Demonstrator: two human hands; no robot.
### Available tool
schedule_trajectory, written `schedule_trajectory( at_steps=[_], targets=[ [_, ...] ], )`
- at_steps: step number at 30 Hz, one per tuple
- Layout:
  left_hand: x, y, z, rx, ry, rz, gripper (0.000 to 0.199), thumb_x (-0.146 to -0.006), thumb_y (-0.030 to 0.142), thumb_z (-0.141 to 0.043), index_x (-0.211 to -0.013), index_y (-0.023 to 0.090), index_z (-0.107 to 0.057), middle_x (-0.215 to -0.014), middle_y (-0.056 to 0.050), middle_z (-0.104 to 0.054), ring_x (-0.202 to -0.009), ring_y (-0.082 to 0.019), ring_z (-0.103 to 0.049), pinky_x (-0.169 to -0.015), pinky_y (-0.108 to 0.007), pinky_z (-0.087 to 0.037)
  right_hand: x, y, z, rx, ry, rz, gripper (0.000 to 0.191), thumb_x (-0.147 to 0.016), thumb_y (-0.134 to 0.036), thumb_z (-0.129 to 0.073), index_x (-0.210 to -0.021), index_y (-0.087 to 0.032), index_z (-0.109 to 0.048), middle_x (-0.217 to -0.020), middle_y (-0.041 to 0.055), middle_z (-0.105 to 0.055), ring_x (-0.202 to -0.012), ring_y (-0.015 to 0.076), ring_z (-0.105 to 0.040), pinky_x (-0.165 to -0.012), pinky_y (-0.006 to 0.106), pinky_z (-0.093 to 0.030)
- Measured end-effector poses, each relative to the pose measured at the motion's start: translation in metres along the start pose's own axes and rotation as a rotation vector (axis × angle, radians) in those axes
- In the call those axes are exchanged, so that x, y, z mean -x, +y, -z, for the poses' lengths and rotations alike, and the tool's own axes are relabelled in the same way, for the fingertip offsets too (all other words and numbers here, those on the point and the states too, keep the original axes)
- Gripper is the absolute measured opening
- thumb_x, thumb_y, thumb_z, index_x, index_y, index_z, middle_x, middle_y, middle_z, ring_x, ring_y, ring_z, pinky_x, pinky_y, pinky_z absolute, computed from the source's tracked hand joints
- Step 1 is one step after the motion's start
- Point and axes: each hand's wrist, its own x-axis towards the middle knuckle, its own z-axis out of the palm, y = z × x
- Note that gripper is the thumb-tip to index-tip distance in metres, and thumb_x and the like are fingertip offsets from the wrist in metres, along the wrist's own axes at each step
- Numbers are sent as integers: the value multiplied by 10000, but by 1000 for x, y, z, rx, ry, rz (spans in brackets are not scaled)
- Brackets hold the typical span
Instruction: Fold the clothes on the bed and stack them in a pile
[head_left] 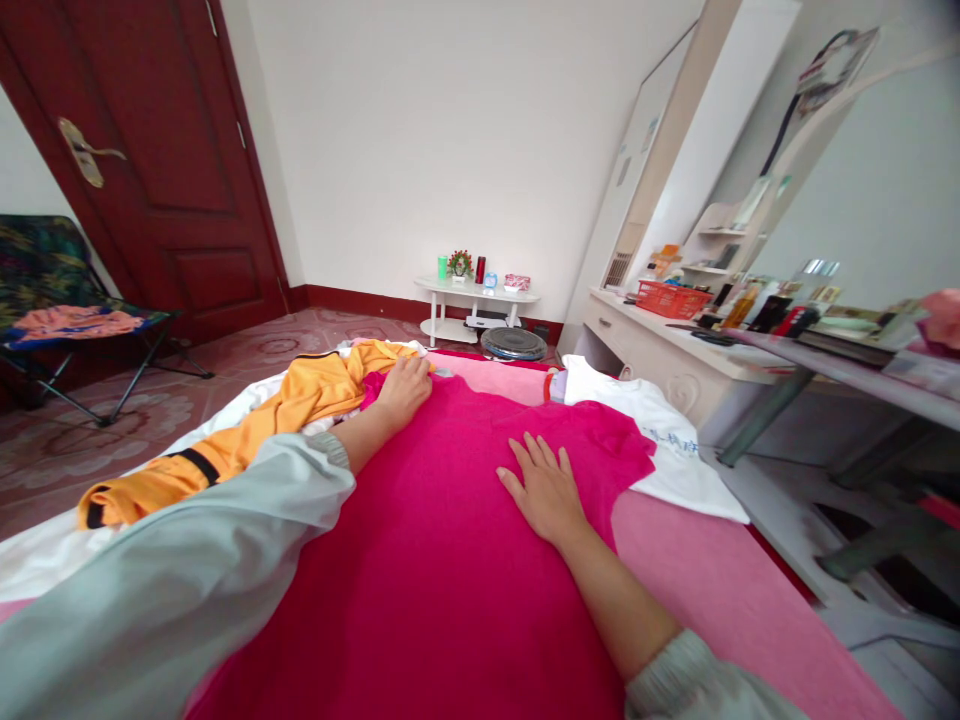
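Note:
A magenta garment (450, 540) lies spread out flat on a pink surface (712, 580). My right hand (546, 490) rests palm down on its upper right part, fingers apart. At the garment's upper left edge is my left hand (405, 390), its fingers bent down onto the cloth; whether they pinch it is hidden. An orange garment (300, 400) with black bands lies bunched to the left, over white cloth (45, 555). On the right, a white shirt (675, 465) with blue lettering lies partly beneath the magenta sleeve.
Beyond the surface stands a small white table (480, 290) with a plant and containers. A dresser (645, 345) with a red basket (671, 298) and bottles is at the right. A folding chair (60, 290) stands by the red door (172, 130) at the left.

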Motion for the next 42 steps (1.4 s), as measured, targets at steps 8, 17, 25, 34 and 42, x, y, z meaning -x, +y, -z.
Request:
schedule_trajectory(
  at_steps=[8, 17, 25, 34, 42],
  targets=[
    [-5, 18, -43, 157, -206, -61, 690, -907, 570, -246, -1419, 115, -328, -1481, -149, -307, -1365, -280, -259, -1089, -420, -215, 1, -2, 3, 12, -27, -4, 659, -902, -610, -158, -1432, -248, -308, -1515, 68, -246, -1398, 245, -145, -1111, 468, -20],
    [34, 43, -15, 209, -298, -53, 644, -910, 537, -313, -1407, 129, -348, -1483, -167, -292, -1377, -280, -239, -1097, -423, -225, 1, 0, 4, 2, -31, -5, 654, -902, -610, -175, -1424, -244, -323, -1511, 80, -252, -1392, 246, -166, -1107, 475, -40],
    [122, 55, 1, 354, -215, -162, 694, -914, 574, -224, -1452, 137, -251, -1526, -118, -180, -1402, -211, -170, -1122, -328, -168, 1, -12, 14, 16, -54, -66, 584, -924, -514, -254, -1410, -205, -350, -1503, 104, -266, -1385, 261, -190, -1102, 503, -62],
    [108, 56, -25, 283, -23, 79, 668, -900, 591, -225, -1418, 190, -352, -1504, -111, -270, -1389, -281, -203, -1114, -447, -162, -10, -37, 31, -169, -45, 290, 595, -913, -507, -331, -1439, -236, -279, -1512, 49, -257, -1382, 191, -225, -1104, 376, -210],
    [112, 60, -20, 309, -36, 118, 650, -888, 594, -255, -1416, 229, -358, -1509, -81, -263, -1389, -285, -202, -1114, -462, -164, -85, 17, 45, 94, -60, -223, 370, -888, -332, -382, -1016, -157, -682, -1069, 158, -665, -1041, 280, -598, -862, 366, -435]
  ],
)
